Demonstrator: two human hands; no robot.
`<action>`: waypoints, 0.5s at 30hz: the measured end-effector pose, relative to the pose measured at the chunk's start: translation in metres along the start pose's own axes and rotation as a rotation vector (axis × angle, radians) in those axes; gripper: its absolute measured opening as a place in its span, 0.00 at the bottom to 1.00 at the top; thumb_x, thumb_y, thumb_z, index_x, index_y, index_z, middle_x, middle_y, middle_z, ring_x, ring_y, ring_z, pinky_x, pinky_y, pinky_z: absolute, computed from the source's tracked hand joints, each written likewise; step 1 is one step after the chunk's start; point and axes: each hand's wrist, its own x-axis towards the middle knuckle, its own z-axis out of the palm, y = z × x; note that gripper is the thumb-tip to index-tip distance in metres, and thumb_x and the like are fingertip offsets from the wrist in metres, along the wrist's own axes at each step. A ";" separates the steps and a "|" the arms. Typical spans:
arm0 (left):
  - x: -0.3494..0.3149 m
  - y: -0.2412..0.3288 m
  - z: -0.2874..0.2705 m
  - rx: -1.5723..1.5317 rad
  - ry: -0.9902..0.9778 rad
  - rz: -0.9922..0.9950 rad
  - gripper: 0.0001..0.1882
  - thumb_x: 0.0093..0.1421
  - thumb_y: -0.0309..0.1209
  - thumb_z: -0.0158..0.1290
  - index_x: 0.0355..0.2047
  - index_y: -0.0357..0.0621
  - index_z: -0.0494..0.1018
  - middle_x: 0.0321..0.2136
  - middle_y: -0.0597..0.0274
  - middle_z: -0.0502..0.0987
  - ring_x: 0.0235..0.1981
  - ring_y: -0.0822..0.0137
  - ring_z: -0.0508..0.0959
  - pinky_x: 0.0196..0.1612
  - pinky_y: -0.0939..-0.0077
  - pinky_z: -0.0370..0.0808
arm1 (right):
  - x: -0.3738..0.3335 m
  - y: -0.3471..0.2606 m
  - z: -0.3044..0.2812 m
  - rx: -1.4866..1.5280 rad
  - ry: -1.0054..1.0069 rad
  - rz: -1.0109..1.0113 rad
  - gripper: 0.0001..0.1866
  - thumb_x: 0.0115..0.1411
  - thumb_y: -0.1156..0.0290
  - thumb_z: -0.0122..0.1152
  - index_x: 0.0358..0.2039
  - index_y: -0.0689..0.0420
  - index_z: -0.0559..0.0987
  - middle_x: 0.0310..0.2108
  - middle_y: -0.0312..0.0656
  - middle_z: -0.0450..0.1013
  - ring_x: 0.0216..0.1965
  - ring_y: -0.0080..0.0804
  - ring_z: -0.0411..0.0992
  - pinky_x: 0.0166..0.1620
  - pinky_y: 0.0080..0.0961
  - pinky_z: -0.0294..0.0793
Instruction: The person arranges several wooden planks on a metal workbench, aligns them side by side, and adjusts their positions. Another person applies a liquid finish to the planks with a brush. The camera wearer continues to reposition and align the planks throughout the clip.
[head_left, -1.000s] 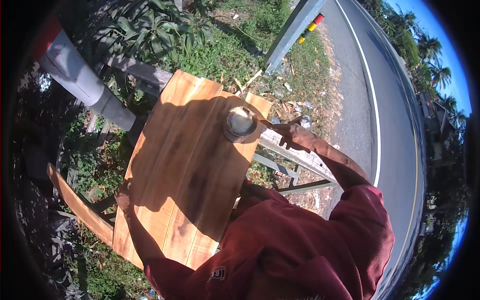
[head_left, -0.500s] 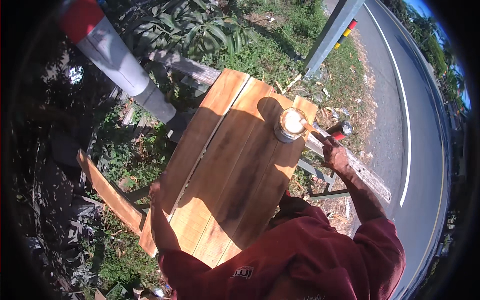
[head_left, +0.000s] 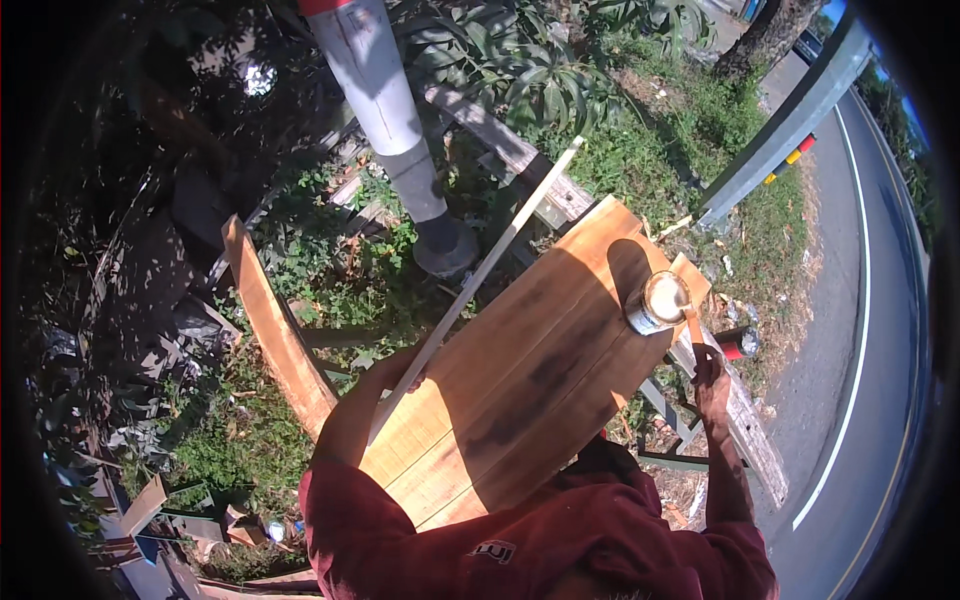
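Observation:
My left hand (head_left: 402, 373) grips a wooden board (head_left: 487, 270) near its close end. The board stands on its long edge, showing as a pale narrow strip; most of my fingers are hidden behind it. Beside it, several flat brown boards (head_left: 520, 370) lie side by side, with dark shadow across them. On their far right part stands an open metal can (head_left: 662, 302) with whitish stuff inside. My right hand (head_left: 711, 383) is closed on a flat wooden stick (head_left: 694, 327) that leans into the can; its lower end is hidden.
A long weathered beam (head_left: 735, 425) and green metal legs (head_left: 665, 415) show under the boards. A curved wood offcut (head_left: 275, 330) leans at left. A white and grey post (head_left: 385, 110) and a metal pole (head_left: 790, 110) rise beyond. A road (head_left: 880, 300) runs along the right.
The leftmost board, flat before, has been tipped up on edge by my left hand. My right hand stays by the can with the stick. The whole view has shifted, moving the scene rightward.

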 end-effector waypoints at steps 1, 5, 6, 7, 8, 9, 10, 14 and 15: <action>0.003 -0.005 -0.003 -0.048 -0.089 0.002 0.32 0.65 0.64 0.39 0.31 0.46 0.72 0.14 0.69 0.66 0.13 0.72 0.67 0.17 0.75 0.67 | -0.004 -0.003 0.007 -0.252 0.016 -0.129 0.17 0.68 0.69 0.50 0.56 0.54 0.72 0.21 0.26 0.61 0.18 0.14 0.55 0.22 0.15 0.52; 0.009 -0.016 0.032 -0.150 -0.185 0.027 0.31 0.65 0.63 0.40 0.34 0.46 0.72 0.15 0.67 0.67 0.13 0.71 0.68 0.17 0.75 0.68 | -0.014 -0.024 0.019 -0.261 -0.074 -0.166 0.19 0.65 0.66 0.57 0.56 0.52 0.71 0.20 0.26 0.60 0.19 0.13 0.54 0.22 0.18 0.50; 0.008 -0.016 0.044 -0.161 -0.172 0.038 0.30 0.65 0.63 0.40 0.34 0.46 0.72 0.15 0.67 0.67 0.13 0.71 0.68 0.18 0.75 0.68 | -0.015 -0.026 0.020 -0.251 -0.071 -0.152 0.20 0.65 0.65 0.58 0.56 0.53 0.71 0.19 0.25 0.59 0.19 0.13 0.54 0.22 0.18 0.49; 0.006 -0.018 0.057 -0.171 -0.148 0.049 0.30 0.65 0.62 0.40 0.35 0.46 0.72 0.16 0.67 0.67 0.14 0.71 0.68 0.18 0.74 0.69 | -0.016 -0.028 0.021 -0.241 -0.069 -0.138 0.21 0.64 0.64 0.59 0.56 0.53 0.71 0.19 0.25 0.59 0.19 0.13 0.53 0.22 0.18 0.49; 0.005 -0.019 0.069 -0.183 -0.128 0.061 0.30 0.65 0.62 0.40 0.35 0.46 0.72 0.16 0.66 0.68 0.14 0.71 0.69 0.18 0.74 0.69 | -0.018 -0.031 0.023 -0.190 -0.055 -0.084 0.23 0.64 0.61 0.60 0.57 0.53 0.69 0.20 0.25 0.62 0.19 0.13 0.58 0.22 0.16 0.55; 0.004 -0.021 0.080 -0.194 -0.114 0.074 0.30 0.65 0.62 0.41 0.36 0.46 0.72 0.16 0.66 0.68 0.14 0.70 0.69 0.18 0.74 0.69 | -0.016 -0.031 0.021 -0.176 -0.047 -0.053 0.21 0.65 0.61 0.59 0.55 0.54 0.71 0.22 0.27 0.64 0.20 0.15 0.60 0.24 0.17 0.58; 0.003 -0.022 0.090 -0.202 -0.104 0.089 0.30 0.66 0.62 0.41 0.36 0.46 0.72 0.17 0.66 0.68 0.14 0.70 0.69 0.18 0.74 0.69 | -0.008 -0.026 0.017 -0.161 -0.039 -0.022 0.19 0.66 0.61 0.57 0.53 0.56 0.73 0.23 0.29 0.66 0.22 0.16 0.62 0.25 0.17 0.61; -0.005 -0.030 0.124 -0.218 -0.035 0.141 0.29 0.66 0.61 0.42 0.39 0.46 0.72 0.18 0.65 0.69 0.15 0.69 0.70 0.19 0.73 0.71 | 0.014 -0.007 -0.003 -0.089 -0.054 -0.220 0.14 0.65 0.66 0.57 0.46 0.61 0.75 0.25 0.31 0.68 0.23 0.19 0.66 0.27 0.19 0.66; -0.008 -0.036 0.127 -0.251 -0.020 0.169 0.29 0.66 0.61 0.42 0.39 0.46 0.72 0.18 0.64 0.69 0.15 0.69 0.70 0.19 0.74 0.71 | 0.009 -0.044 0.017 -0.179 -0.081 -0.218 0.13 0.64 0.67 0.57 0.46 0.61 0.75 0.25 0.31 0.67 0.23 0.19 0.65 0.26 0.19 0.66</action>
